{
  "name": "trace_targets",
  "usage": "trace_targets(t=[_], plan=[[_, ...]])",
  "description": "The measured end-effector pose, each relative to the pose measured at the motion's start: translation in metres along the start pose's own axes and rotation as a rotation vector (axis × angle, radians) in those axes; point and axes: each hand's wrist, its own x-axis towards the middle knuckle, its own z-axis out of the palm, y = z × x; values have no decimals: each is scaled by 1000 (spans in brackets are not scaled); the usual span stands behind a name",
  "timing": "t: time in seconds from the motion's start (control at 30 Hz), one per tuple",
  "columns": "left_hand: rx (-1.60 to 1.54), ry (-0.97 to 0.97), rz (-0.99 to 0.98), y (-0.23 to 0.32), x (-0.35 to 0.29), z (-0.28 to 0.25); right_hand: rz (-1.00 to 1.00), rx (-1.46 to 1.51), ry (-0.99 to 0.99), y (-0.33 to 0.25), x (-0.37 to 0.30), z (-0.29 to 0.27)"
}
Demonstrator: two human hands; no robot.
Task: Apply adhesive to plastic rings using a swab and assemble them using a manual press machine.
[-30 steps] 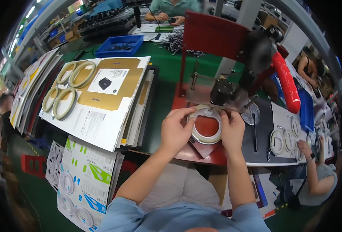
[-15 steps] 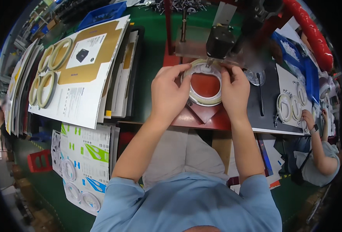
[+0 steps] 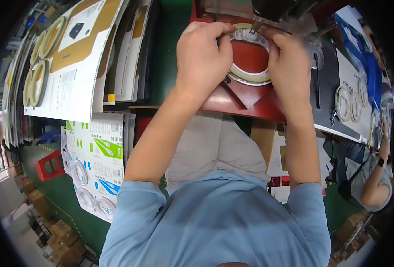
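A round cream-and-white ring [image 3: 250, 79] lies on the red base plate [image 3: 221, 99] of a bench machine. Its upper part carries a clear plastic piece, and the thin metal tip [image 3: 253, 29] of the machine comes down at that piece. My left hand [image 3: 204, 60] grips the ring's left side, thumb and fingers bent round its edge. On the opposite side my right hand [image 3: 291, 66] holds it the same way, though some fingertips are hidden. Above the ring is the machine's black body [image 3: 272, 8], cut off by the picture's top edge.
Left, tall stacks of printed card sheets [image 3: 72, 75] carry several similar rings [image 3: 38, 83]. Right of the machine lie a clear disc [image 3: 318, 57], a dark rod [image 3: 317, 84] and more rings [image 3: 343, 104] on white card, beside blue bins [image 3: 355, 49]. Another person's arm [image 3: 375, 178] is at far right.
The whole view has tilted, so the bench, machine and hands sit higher in the picture. Both hands stay on the ring, which remains under the metal tip.
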Motion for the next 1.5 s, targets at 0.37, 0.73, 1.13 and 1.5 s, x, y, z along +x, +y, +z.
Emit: trace_targets(t=[0.37, 0.73, 1.13, 1.5], plan=[[-28, 61, 1, 10, -20, -5, -9, 17, 72, 0, -4, 4], [-41, 17, 164, 19, -41, -31, -19, -139, -22, -2, 5, 3], [-48, -217, 312, 4, -28, -49, 56, -47, 35, -1, 2, 5], [-57, -190, 234, 6, -39, -42, 340, 387, 86, -12, -8, 8]])
